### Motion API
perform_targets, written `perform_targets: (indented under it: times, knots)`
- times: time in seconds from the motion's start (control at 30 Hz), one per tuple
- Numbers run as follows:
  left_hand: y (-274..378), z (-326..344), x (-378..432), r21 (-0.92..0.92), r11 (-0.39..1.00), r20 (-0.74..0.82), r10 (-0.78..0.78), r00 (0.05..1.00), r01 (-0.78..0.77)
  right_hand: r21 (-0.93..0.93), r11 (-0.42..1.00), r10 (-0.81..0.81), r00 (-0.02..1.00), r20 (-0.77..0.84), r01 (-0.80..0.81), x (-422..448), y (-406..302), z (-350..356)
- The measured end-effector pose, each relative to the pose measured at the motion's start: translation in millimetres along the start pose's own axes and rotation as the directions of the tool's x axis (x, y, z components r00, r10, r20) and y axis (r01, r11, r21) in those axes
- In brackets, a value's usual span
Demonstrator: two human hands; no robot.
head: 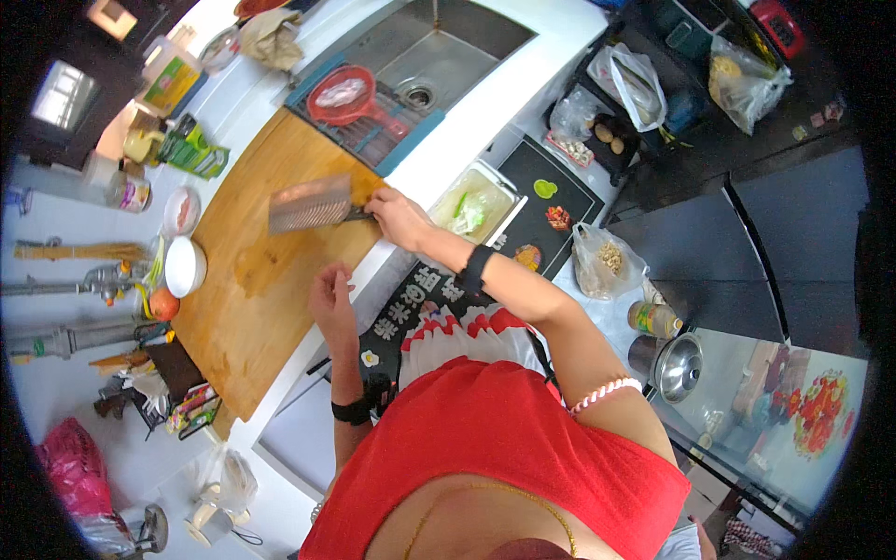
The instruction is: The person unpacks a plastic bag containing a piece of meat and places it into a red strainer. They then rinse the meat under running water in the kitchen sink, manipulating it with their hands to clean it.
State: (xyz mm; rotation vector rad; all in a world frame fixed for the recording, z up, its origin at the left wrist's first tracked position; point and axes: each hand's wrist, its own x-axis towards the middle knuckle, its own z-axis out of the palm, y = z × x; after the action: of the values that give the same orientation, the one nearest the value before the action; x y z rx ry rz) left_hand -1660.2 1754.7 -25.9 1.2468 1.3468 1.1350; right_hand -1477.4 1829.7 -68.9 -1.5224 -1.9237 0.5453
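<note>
My right hand (397, 215) grips the handle of a wide-bladed cleaver (309, 204). Its blade reaches left over the wooden cutting board (280, 287) and looks slightly blurred. Damp patches darken the middle of the board. My left hand (333, 301) hovers by the board's front edge, fingers loosely curled and thumb apart, with nothing visible in it. At the board's far left edge stand a white bowl (186, 267) and a smaller bowl of pinkish food (182, 210). A red strainer (341, 94) with pale pink food rests on a rack across the sink.
The steel sink (455, 63) lies beyond the board. A white bin with vegetable scraps (476, 203) sits at the counter front, right of my right forearm. Tomato (164, 304), knife holder (171, 371) and bottles line the wall side. A bag (607, 262) and oil bottle (653, 319) stand right.
</note>
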Motion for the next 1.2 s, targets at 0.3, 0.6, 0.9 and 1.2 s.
perform_targets:
  times: [0.3,0.6,0.9,1.2]
  knots:
    - [29.8,143.3,-18.1,0.023,1.000,0.005,0.014,1.000,-0.014,0.131,0.975,0.157,0.974,0.164,-0.179,-134.6,114.9,-181.4]
    - [73.3,256.7,-26.0,0.024,1.000,-0.028,0.010,1.000,-0.009,0.064,0.899,0.438,0.897,-0.063,-0.434,-229.4,246.0,-331.4]
    - [62.6,293.4,-6.8,0.173,0.984,-0.063,-0.035,0.997,0.045,0.229,0.876,0.431,0.902,0.028,-0.425,-190.4,301.6,-338.5]
    - [36.0,308.6,48.0,0.095,0.986,-0.222,-0.112,0.969,0.136,0.130,0.958,0.202,0.926,0.319,-0.254,-50.4,288.1,-328.3]
